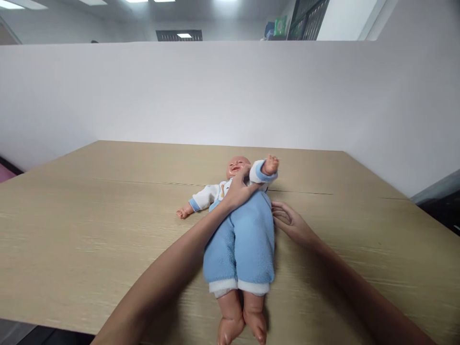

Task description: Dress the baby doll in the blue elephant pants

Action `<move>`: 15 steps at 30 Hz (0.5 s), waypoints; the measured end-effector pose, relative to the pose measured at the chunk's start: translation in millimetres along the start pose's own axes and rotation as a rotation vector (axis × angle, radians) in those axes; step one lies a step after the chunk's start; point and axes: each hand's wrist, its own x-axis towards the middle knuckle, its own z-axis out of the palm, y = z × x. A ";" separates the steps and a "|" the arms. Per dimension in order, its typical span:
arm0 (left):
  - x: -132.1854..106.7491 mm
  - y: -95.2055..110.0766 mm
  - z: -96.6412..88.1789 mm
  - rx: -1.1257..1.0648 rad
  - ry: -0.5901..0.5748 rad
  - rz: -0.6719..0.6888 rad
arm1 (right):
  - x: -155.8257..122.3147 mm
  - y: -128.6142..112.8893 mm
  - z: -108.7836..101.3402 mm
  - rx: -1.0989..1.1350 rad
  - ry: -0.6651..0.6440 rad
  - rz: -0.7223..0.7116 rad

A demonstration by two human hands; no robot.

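Note:
A baby doll (237, 165) lies on its back, head away from me, bare feet towards me. It wears a white top with blue cuffs and light-blue fleecy trousers (253, 239) with white hems. Across its chest, my left hand (240, 190) is closed round the shoulder of the raised doll arm (264, 171). The other doll arm (201, 199) lies stretched out to the left. Beside the doll's waist, my right hand (290, 221) has its fingers curled in against the edge of the blue clothing; its fingertips are partly hidden there.
The doll lies on a wide wooden tabletop (118, 215) with a thin seam across it. A white partition (215, 96) rises behind and at the sides. Dark objects (442, 206) show beyond the right edge, and something pink (6, 173) at the far left.

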 end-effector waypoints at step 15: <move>-8.1 -13.6 -50.5 -0.597 0.498 -0.327 | 42.2 -58.4 80.1 0.279 0.066 -0.105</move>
